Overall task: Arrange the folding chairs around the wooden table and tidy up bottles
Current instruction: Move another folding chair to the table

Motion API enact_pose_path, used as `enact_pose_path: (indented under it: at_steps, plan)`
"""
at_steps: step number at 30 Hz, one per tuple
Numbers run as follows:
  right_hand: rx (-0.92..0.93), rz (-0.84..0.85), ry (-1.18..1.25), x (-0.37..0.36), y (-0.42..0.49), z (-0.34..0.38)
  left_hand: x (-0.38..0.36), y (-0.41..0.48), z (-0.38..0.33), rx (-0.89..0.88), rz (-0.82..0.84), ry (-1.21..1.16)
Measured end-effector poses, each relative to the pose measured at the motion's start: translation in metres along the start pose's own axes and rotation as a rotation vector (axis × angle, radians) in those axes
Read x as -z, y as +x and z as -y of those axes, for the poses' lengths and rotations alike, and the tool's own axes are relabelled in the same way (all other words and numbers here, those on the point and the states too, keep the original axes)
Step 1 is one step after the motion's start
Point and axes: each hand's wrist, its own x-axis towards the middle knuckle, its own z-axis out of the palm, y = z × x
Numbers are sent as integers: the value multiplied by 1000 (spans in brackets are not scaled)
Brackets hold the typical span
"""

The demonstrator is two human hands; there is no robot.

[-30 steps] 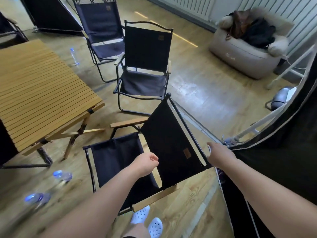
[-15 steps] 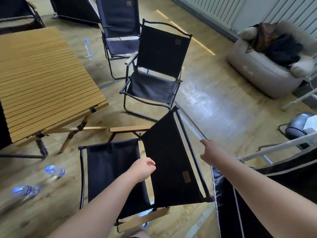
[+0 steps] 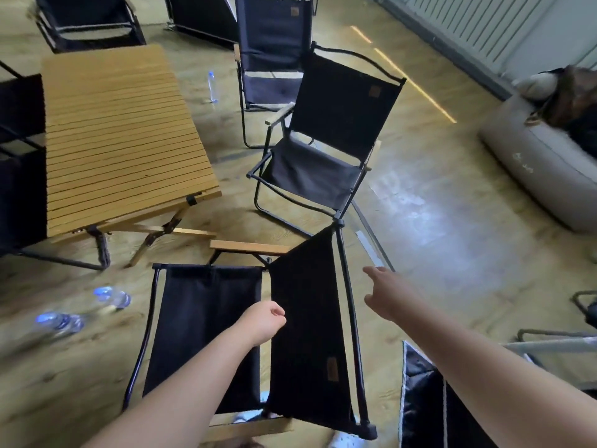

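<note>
left hand (image 3: 265, 324) curls on the near folding chair (image 3: 307, 318) backrest edge, right hand (image 3: 384, 295) loose-fingered just beside its rail; its top corner meets another chair (image 3: 323, 163); 2 bottles (image 3: 111, 297) lie on the floor (image 3: 436, 237) near the wooden table (image 3: 122, 134)

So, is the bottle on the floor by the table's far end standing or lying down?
Upright. The bottle stands on its base, blue cap on top, between the wooden table and a far chair.

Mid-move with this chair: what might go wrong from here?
Only the left hand grips the near chair; the right hand is open beside its frame, so it may swing. Two bottles lie on the floor beside it: tripping hazard. Its top corner sits close to the next chair and may snag.
</note>
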Motion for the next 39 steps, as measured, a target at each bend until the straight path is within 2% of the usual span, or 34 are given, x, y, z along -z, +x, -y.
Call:
enact_pose_path:
  at_steps: [8,13,25,32,39]
  plan:
    - [221,49,-154,-5,8,-47,-73,-16,-7,126,-121,-161]
    - [326,43,-229,-4,14,-49,-103,-38,7,210,-191,-252]
    - [561,71,-441,11,68,42,-92,-46,44,312,-313,-485]
    - [713,199,-601,-3,103,97,-89,-35,49,417,-389,-581]
    - [955,323,-773,-17,157,104,-122,-9,8,602,-522,-719]
